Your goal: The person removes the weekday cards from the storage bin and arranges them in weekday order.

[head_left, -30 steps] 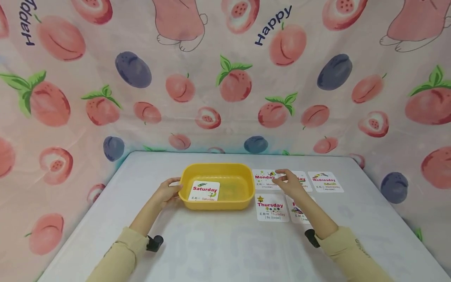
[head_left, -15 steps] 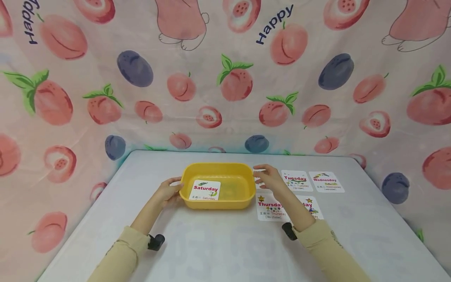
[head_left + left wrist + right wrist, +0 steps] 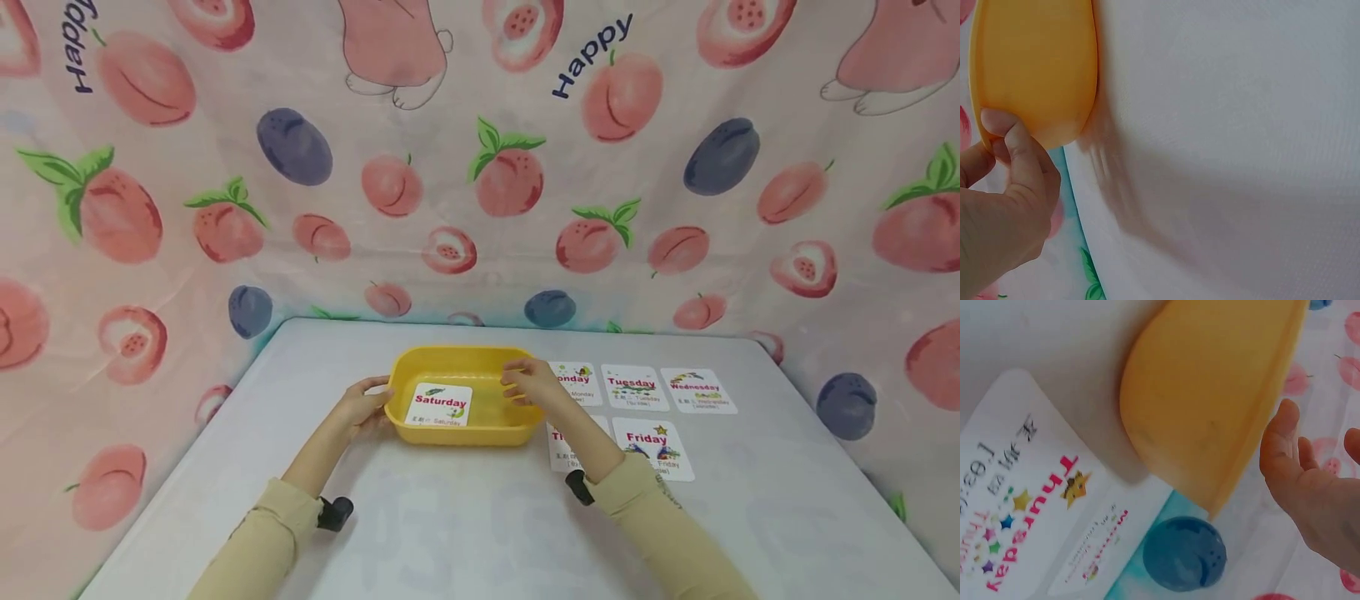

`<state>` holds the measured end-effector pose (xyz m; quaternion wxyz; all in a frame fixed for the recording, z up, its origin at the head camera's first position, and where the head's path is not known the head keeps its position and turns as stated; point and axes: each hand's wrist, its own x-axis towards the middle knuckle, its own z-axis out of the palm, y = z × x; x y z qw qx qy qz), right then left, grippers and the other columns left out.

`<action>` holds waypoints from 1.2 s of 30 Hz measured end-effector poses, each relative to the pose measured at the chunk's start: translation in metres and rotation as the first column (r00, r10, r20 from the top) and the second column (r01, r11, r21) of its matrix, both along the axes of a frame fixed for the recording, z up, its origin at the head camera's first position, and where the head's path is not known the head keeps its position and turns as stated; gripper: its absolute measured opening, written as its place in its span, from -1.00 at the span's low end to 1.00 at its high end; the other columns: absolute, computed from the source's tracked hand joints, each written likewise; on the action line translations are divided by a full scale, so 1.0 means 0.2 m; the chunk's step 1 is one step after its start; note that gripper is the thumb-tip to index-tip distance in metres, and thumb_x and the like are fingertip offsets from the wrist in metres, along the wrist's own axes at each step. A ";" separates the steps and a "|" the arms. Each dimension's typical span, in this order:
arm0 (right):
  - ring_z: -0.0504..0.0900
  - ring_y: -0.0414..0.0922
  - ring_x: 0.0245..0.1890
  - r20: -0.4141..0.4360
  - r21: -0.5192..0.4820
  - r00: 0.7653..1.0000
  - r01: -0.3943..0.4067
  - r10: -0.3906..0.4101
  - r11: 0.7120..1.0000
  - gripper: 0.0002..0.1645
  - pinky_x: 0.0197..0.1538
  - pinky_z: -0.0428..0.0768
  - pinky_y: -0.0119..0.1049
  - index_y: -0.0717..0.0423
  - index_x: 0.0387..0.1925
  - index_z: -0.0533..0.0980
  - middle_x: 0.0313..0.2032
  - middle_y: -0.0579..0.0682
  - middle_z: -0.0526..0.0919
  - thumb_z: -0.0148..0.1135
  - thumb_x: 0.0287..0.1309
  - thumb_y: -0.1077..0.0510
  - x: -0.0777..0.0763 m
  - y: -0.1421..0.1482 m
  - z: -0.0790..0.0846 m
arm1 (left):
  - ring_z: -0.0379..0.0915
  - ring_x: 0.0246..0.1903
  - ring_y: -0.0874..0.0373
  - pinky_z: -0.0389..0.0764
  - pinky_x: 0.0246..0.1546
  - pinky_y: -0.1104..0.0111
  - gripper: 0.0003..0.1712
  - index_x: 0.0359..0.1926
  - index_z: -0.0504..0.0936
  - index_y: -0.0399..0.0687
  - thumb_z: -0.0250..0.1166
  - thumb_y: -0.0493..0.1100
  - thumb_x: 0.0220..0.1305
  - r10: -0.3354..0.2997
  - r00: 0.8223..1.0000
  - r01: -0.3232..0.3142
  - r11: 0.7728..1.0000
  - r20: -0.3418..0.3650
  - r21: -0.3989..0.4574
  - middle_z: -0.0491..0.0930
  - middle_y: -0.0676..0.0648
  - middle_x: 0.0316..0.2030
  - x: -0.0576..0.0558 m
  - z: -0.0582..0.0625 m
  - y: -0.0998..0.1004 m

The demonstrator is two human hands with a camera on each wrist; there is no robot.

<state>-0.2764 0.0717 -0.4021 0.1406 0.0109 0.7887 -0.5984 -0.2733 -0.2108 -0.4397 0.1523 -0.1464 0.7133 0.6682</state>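
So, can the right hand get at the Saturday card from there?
Probably yes: the right hand looks empty at the right end of the open yellow basin, and nothing lies on the Saturday card inside.

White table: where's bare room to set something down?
Free: the white table between the beige sleeves, and right of the white square cards. Crowded: around the yellow rounded tub, left hand at one end, right hand and cards at the other.
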 end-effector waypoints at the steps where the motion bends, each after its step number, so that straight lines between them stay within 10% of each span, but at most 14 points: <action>1: 0.59 0.16 -0.06 0.011 0.006 1.000 -0.006 0.006 1.000 -0.56 -0.03 0.63 -0.16 0.33 0.17 0.36 0.01 0.29 0.54 0.02 0.32 0.20 0.00 -0.01 -0.01 | 0.36 -0.55 0.26 0.45 -0.56 0.53 -0.44 0.36 0.17 -0.21 0.05 -0.27 0.39 -0.002 1.000 0.002 1.000 0.002 -0.007 0.42 -0.17 -0.20 0.00 0.00 0.00; 22: 0.60 -0.01 -0.26 0.274 -0.014 0.962 -0.016 0.020 1.000 -0.57 0.00 0.63 -0.17 0.34 0.12 0.33 -0.09 0.22 0.56 0.04 0.31 0.17 -0.04 -0.21 -0.12 | 0.39 -0.53 0.25 0.49 -0.54 0.51 -0.43 0.35 0.18 -0.22 0.08 -0.27 0.38 -0.001 1.000 0.001 1.000 0.013 -0.028 0.44 -0.17 -0.21 0.03 -0.02 -0.01; 28: 0.58 0.03 -0.24 0.378 -0.189 0.925 0.119 -0.040 0.975 -0.63 0.12 0.56 -0.07 0.42 0.07 0.36 0.00 0.32 0.53 0.02 0.28 0.29 -0.10 -0.28 -0.16 | 0.36 -0.58 0.28 0.45 -0.60 0.55 -0.44 0.35 0.17 -0.24 0.06 -0.28 0.38 0.006 1.000 -0.007 1.000 -0.013 -0.020 0.43 -0.14 -0.27 0.01 0.00 -0.01; 36: 0.58 0.08 -0.21 0.436 -0.378 0.899 0.213 -0.029 0.901 -0.69 -0.09 0.63 -0.02 0.33 -0.07 0.41 -0.16 0.24 0.56 0.16 0.16 0.30 -0.40 -0.30 -0.59 | 0.37 -0.55 0.29 0.45 -0.60 0.56 -0.44 0.35 0.17 -0.25 0.06 -0.29 0.38 0.006 1.000 -0.006 1.000 -0.011 -0.016 0.42 -0.18 -0.19 0.01 0.01 0.01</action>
